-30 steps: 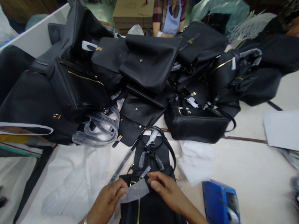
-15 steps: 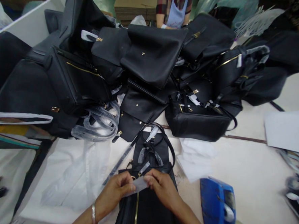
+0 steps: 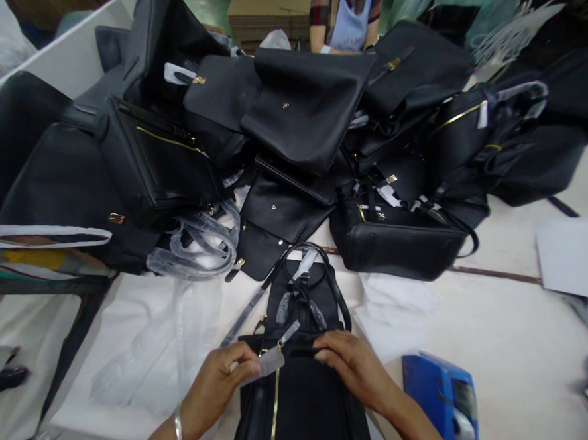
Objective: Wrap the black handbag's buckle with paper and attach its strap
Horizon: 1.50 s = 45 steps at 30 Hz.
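A black backpack (image 3: 316, 411) with a gold zipper (image 3: 274, 414) lies on the table in front of me. My left hand (image 3: 212, 387) pinches a small translucent plastic sleeve (image 3: 271, 362) above the top of the zipper. Just beyond it is a plastic-wrapped zipper pull (image 3: 289, 332). Across the bag, my right hand (image 3: 355, 369) is closed, thumb against forefinger, on a thin black strip (image 3: 303, 353) that points toward the sleeve. Looped black straps (image 3: 334, 284), partly wrapped in clear plastic, lie at the bag's far end.
Black bags (image 3: 311, 106) are heaped across the far side. A blue tape dispenser (image 3: 429, 391) stands to the right, near white sheets (image 3: 399, 313). Clear plastic (image 3: 147, 348) covers the left side. A person in an apron (image 3: 351, 17) is behind the heap.
My right hand has come away from the translucent sleeve and moved right, a black strip now showing at its fingertips. My left hand keeps the sleeve. The view has shifted slightly.
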{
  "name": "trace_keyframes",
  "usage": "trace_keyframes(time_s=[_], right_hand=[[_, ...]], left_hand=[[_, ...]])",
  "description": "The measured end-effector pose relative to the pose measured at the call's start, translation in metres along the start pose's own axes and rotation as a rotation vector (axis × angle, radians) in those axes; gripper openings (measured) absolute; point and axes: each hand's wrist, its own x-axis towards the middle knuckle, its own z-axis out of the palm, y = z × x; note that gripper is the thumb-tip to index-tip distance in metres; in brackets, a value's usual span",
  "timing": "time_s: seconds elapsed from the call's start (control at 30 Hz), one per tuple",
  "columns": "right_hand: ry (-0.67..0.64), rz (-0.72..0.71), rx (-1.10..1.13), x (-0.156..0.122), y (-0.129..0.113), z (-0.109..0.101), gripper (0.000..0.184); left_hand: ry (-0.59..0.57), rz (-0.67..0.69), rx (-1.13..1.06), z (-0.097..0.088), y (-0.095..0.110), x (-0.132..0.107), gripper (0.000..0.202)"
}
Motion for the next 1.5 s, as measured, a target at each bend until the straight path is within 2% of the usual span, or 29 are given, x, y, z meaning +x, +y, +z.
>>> trace_keyframes(time_s=[0.2, 0.47, 0.63, 0.73, 0.8, 0.9, 1.13, 1.27, 1.37, 1.5], right_hand=[[-0.038, -0.062, -0.082, 0.006, -0.016, -0.008, 0.012], [-0.212, -0.096, -0.201, 0.020, -0.028, -0.005, 0.018], [-0.296, -0.124, -0.208, 0.026, -0.045, 0.008, 0.033], [-0.328, -0.182, -0.197, 0.026, -0.043, 0.007, 0.044], [-0.303, -0.149, -0.221, 0.028, -0.034, 0.002, 0.039], [-0.256, -0.080, -0.285, 0.039, -0.024, -0.004, 0.015], [-0.307, -0.194, -0.382, 0.072, -0.041, 0.010, 0.015], [-0.244, -0.168, -0.385, 0.081, -0.029, 0.000, 0.014], [-0.212, -0.122, -0.417, 0.092, -0.021, 0.000, 0.014], [-0.252, -0.186, -0.426, 0.109, -0.023, 0.005, 0.016]], left_hand=[[-0.013, 0.028, 0.064, 0.001, 0.004, 0.001, 0.025], [-0.049, 0.022, 0.104, 0.011, 0.013, 0.003, 0.022], [-0.090, 0.003, -0.003, 0.020, 0.007, 0.002, 0.020], [-0.080, 0.002, -0.012, 0.015, 0.001, -0.003, 0.021], [-0.047, -0.022, 0.004, 0.006, -0.004, -0.007, 0.023], [0.007, -0.057, 0.007, -0.006, -0.010, -0.006, 0.023], [0.010, -0.046, -0.046, -0.007, -0.010, 0.016, 0.021], [0.033, -0.054, -0.116, -0.015, -0.017, 0.024, 0.023], [0.099, -0.050, -0.109, -0.018, -0.026, 0.034, 0.024], [0.183, -0.056, -0.088, -0.015, -0.036, 0.055, 0.024]])
